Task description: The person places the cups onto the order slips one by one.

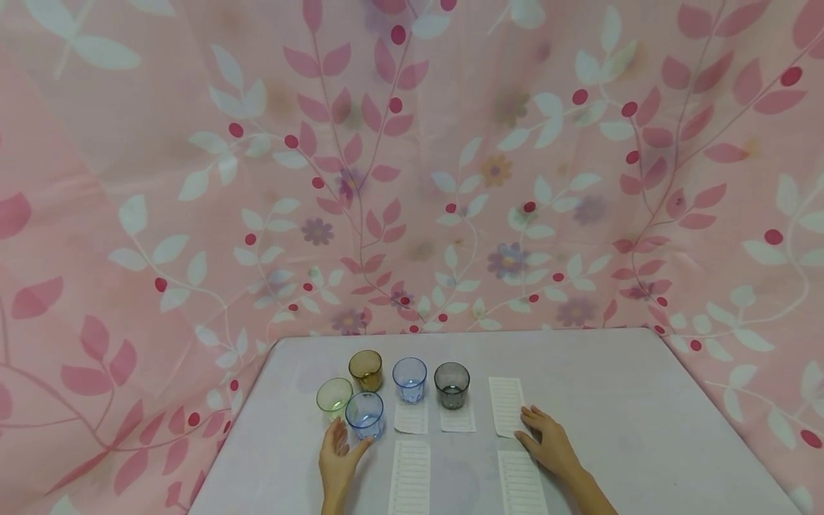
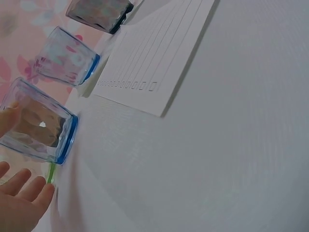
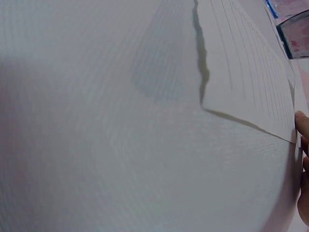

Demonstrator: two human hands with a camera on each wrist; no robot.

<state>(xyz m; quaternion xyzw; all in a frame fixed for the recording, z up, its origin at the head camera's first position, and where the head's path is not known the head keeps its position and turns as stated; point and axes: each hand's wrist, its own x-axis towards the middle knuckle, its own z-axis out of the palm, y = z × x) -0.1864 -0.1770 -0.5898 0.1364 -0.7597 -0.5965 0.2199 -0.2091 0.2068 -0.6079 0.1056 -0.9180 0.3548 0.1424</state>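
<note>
My left hand [image 1: 337, 461] is beside the front blue glass [image 1: 365, 415], its thumb and fingers spread apart. In the left wrist view the thumb [image 2: 8, 118] overlaps the wall of that glass, while the fingers are below it, near the green glass [image 1: 334, 398]. At the right, my right hand [image 1: 550, 443] rests with loosely bent fingers at the right edge of a lined paper sheet [image 1: 506, 404]. In the right wrist view only its fingertips [image 3: 302, 123] and part of the hand show, at the paper's edge.
Behind stand an amber glass [image 1: 365, 372], a second blue glass [image 1: 410, 380] and a grey glass [image 1: 452, 386]. Small paper sheets lie in front of the second blue and grey glasses. Longer lined sheets [image 1: 410, 476] lie nearer on the white table [image 1: 618, 386]. A floral curtain [image 1: 425, 179] hangs behind.
</note>
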